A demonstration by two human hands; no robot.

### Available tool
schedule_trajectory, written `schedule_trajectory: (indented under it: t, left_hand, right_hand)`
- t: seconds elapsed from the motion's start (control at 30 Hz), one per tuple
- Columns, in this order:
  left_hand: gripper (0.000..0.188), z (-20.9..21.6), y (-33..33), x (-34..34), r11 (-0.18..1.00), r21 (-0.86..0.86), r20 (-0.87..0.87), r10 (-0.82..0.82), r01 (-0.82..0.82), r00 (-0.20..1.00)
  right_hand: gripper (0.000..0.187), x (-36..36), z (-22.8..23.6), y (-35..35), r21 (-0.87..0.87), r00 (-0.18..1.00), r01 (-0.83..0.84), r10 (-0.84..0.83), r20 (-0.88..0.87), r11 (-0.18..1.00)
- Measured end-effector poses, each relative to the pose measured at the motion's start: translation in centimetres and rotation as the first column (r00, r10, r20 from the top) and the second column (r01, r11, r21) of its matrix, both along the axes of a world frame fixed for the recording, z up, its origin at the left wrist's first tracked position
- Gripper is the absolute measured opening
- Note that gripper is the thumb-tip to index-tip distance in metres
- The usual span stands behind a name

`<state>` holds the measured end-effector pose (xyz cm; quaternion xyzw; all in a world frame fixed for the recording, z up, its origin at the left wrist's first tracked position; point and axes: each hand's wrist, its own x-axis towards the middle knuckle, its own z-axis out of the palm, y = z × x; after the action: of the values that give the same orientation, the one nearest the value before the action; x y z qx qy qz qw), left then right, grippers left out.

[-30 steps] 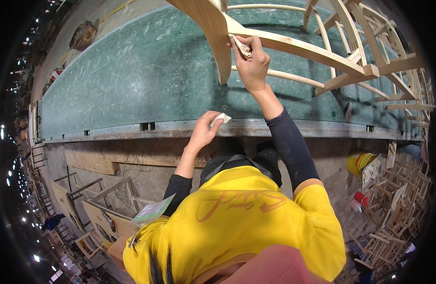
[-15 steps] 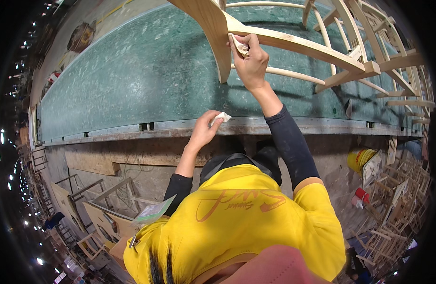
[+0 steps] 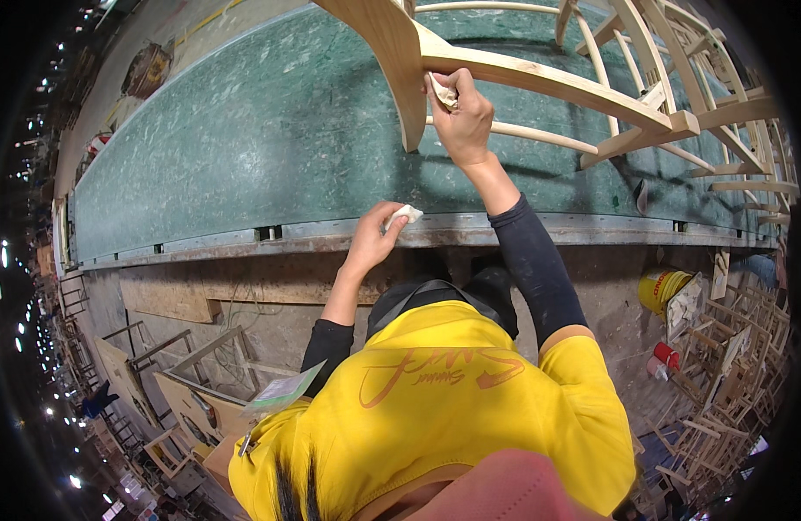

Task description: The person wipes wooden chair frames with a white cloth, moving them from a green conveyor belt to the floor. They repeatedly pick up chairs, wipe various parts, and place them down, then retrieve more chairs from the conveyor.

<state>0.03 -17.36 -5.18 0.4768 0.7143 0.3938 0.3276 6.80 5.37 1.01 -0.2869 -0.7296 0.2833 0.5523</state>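
Note:
A pale wooden chair frame (image 3: pixel 539 76) lies on the green-topped workbench (image 3: pixel 244 156). My right hand (image 3: pixel 466 122) is closed round a crumpled off-white wad (image 3: pixel 443 92), cloth or paper, I cannot tell which. That wad is close below the joint where a long rail meets the broad curved leg (image 3: pixel 403 78); whether it touches the wood is unclear. Over the bench's near edge, my left hand (image 3: pixel 372 238) pinches a smaller white wad (image 3: pixel 406 214) between thumb and fingers, away from the chair.
More wooden chair frames (image 3: pixel 748 130) crowd the bench's right end. On the floor to the right stand a yellow bucket (image 3: pixel 661 291), a red container (image 3: pixel 665 354) and stacked wooden frames (image 3: pixel 722 408). Boards and frames (image 3: pixel 201 365) lie low at the left.
My right hand has shifted slightly toward me, with its wad now a little lower beneath the joint. My left hand and the chair frame look almost unmoved.

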Motion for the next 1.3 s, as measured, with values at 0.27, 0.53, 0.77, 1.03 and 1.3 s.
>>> schedule_trajectory:
  t: [0.27,0.53,0.77,1.03,1.3]
  left_hand:
    - [0.023,-1.0,0.3,0.2,0.995,0.09,0.013,0.042,-0.043,0.999]
    - [0.023,0.9,3.0,-0.3,0.966,0.184,-0.054,0.193,-0.181,0.98]
    - [0.025,7.0,10.3,1.3,0.786,0.477,0.068,0.414,-0.394,0.908]
    - [0.02,7.4,20.0,1.8,0.383,0.852,-0.102,0.789,-0.356,0.605]
    - [0.013,-1.3,22.5,3.2,0.359,0.857,-0.221,0.904,-0.37,0.367]
  right_hand:
    - [0.019,0.5,-0.4,0.4,0.023,0.999,0.018,-0.019,0.03,1.0]
    - [0.014,6.4,4.2,2.7,0.078,0.99,-0.126,0.119,0.079,0.989]
    - [0.019,13.0,11.0,15.8,0.142,0.863,0.053,-0.117,0.492,0.988]
    - [0.014,13.7,9.2,19.2,-0.185,0.547,-0.223,0.279,0.789,0.957]
    - [0.013,14.3,9.2,18.8,-0.064,0.517,-0.223,0.174,0.838,0.973]
